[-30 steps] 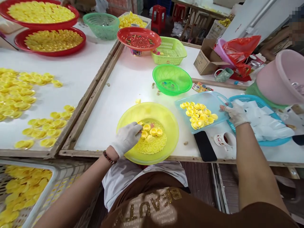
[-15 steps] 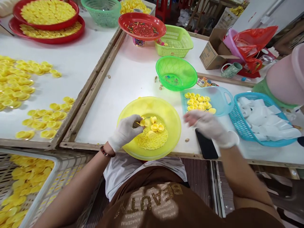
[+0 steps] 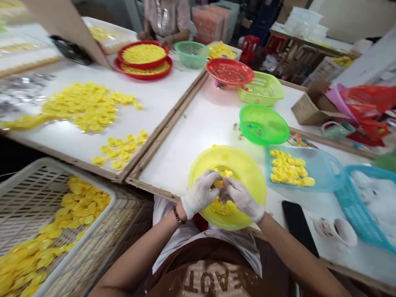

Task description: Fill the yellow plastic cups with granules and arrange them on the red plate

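Both my gloved hands meet over a yellow bowl (image 3: 253, 173) near the table's front edge. My left hand (image 3: 201, 193) is closed, pinching a small yellow plastic cup (image 3: 218, 182) between thumb and fingers. My right hand (image 3: 243, 199) is closed too, its bare-looking fingertips against or very close to that cup; blur hides what they hold. Small yellow beads (image 3: 225, 208) lie in the bowl, and more yellow cups (image 3: 228, 173) show behind my fingers. Right of the bowl, a blue tray (image 3: 323, 167) carries a cluster of yellow cups (image 3: 289, 168).
A black phone (image 3: 299, 227), a paper cup (image 3: 335, 231) and a blue basket (image 3: 349, 198) stand right. Behind the bowl is a green basin (image 3: 272, 128). Yellow pieces (image 3: 86, 105) cover the left table; a white crate (image 3: 113, 198) stands below. Across the table sits another person (image 3: 168, 20).
My right hand has come from beside the blue tray to my left hand over the bowl. The view has turned left, bringing the other person into sight.
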